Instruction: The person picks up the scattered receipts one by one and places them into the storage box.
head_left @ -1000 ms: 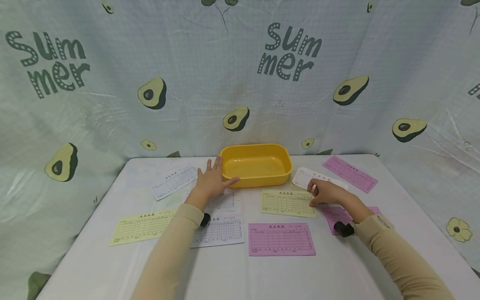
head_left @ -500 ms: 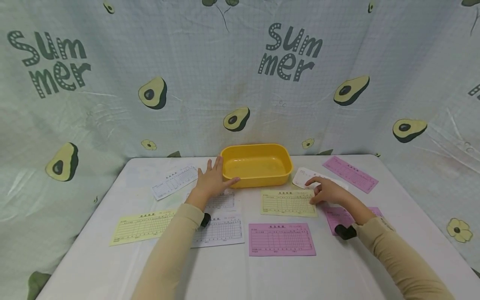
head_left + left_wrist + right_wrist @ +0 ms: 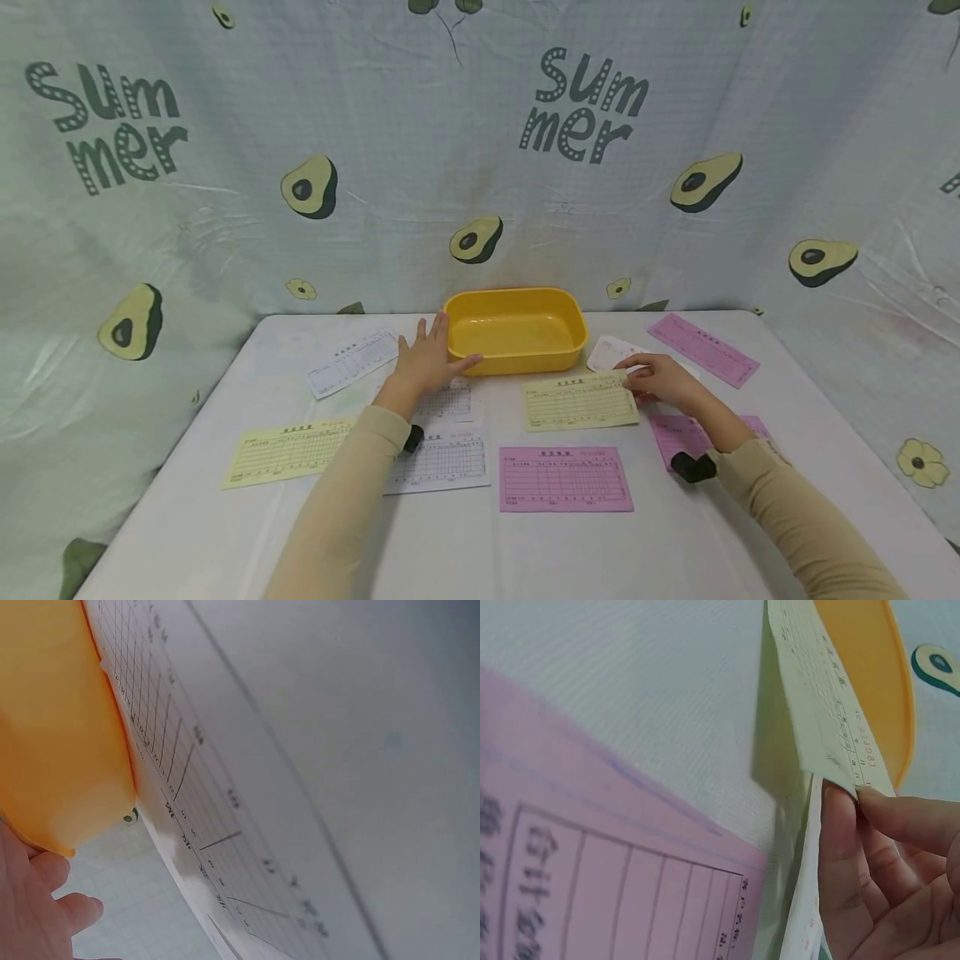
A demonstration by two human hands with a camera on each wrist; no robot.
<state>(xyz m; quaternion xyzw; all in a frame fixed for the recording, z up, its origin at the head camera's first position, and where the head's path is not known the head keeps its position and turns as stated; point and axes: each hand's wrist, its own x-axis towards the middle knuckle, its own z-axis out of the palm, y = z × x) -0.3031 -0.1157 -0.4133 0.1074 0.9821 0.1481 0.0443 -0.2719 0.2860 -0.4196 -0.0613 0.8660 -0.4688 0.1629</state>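
Observation:
In the head view my left hand (image 3: 422, 365) rests with spread fingers against the left side of a yellow plastic basin (image 3: 525, 364). Its fingertips (image 3: 52, 870) lie at the basin's rim in the left wrist view. My right hand (image 3: 663, 382) pinches the right edge of a pale yellow printed receipt slip (image 3: 577, 404) between thumb and fingers. That edge is lifted off the table, as the right wrist view shows of the slip (image 3: 810, 697); its left end lies low by the table. Nothing shows inside the basin.
Pink slips lie in front (image 3: 566, 479), under the right forearm, and at the back right (image 3: 705, 348). A white slip (image 3: 611, 352) is partly behind the right hand. More white slips (image 3: 442, 458) and a yellow slip (image 3: 288, 450) lie on the left. A printed curtain (image 3: 375, 167) hangs behind.
The right hand has taken the yellow slip's right edge between thumb and fingers and raised it from the table. The left hand has stayed at the basin.

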